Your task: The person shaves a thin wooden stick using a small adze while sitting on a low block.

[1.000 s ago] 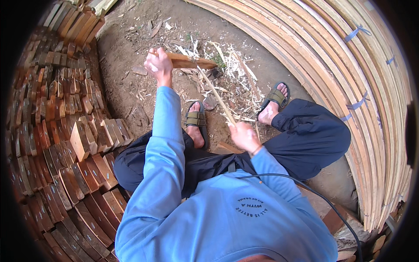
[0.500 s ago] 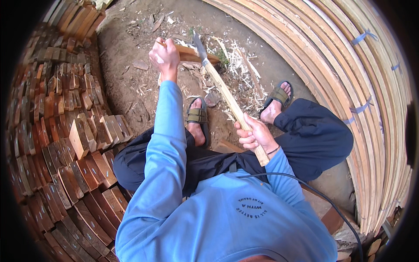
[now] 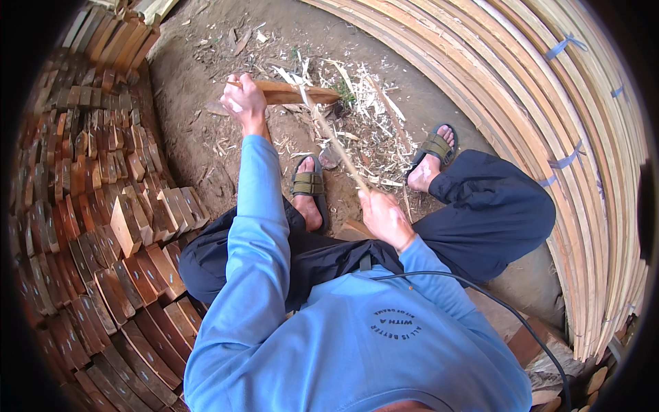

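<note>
My left hand [image 3: 244,104] is closed round the left end of a brown piece of wood [image 3: 292,93], which points right over the ground, its far end by a small green plant. My right hand [image 3: 386,218] grips a long-handled knife [image 3: 336,145] by its pale wooden handle. The handle slants up and left from my fist; its upper part is blurred. The knife's blade end crosses the middle of the wood, seen nearly edge-on, so I cannot tell whether it touches. Pale wood shavings [image 3: 374,127] lie scattered just beyond.
Stacked short boards [image 3: 89,226] rise along the left side. Long pale planks [image 3: 508,117], bound with bluish straps, curve down the right. My sandalled feet [image 3: 308,189] stand apart on the dirt floor, and a black cable [image 3: 508,305] runs past my right side.
My left hand and the wood have shifted slightly left and down. My right hand has moved left and rolled over, turning the knife from its broad side to edge-on.
</note>
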Action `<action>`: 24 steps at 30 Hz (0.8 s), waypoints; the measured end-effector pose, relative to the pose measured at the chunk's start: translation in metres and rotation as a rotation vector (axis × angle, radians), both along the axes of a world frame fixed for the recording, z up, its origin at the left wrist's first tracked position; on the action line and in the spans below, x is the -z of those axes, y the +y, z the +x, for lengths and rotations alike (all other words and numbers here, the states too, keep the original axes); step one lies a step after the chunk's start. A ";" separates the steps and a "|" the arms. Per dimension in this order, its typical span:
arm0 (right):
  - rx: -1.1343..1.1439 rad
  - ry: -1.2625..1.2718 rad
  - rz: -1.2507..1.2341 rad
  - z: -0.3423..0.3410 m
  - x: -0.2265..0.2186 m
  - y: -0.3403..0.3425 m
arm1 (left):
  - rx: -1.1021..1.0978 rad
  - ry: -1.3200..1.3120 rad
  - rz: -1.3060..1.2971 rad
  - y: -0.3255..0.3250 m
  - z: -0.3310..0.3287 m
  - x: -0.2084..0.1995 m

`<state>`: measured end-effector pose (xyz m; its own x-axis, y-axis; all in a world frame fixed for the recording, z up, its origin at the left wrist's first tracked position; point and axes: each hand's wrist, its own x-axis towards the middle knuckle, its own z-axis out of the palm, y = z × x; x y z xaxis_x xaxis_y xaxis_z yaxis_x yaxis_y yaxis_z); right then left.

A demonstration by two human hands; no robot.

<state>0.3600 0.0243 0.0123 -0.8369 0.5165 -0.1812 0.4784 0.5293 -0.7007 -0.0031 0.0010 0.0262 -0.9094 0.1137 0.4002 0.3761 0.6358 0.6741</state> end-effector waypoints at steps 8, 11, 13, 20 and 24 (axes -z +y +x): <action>0.133 -0.126 -0.747 -0.003 -0.025 0.028 | 0.021 0.003 -0.025 -0.002 0.002 0.004; 0.363 -0.117 -1.707 -0.006 -0.040 0.040 | 0.066 -0.027 -0.006 0.005 0.000 -0.002; 0.350 -0.081 -1.841 0.000 -0.031 0.042 | 0.102 0.028 -0.001 0.004 -0.001 -0.001; 0.135 0.011 -0.367 0.005 -0.075 0.036 | 0.058 0.071 0.048 -0.002 -0.002 0.005; 0.182 0.069 -0.386 -0.005 -0.093 0.034 | 0.006 0.058 0.040 -0.011 -0.008 0.008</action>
<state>0.3551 0.0579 0.1050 -0.7552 0.5624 -0.3368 0.4850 0.1337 -0.8642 -0.0113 -0.0102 0.0179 -0.8837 0.1021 0.4568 0.4192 0.6067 0.6754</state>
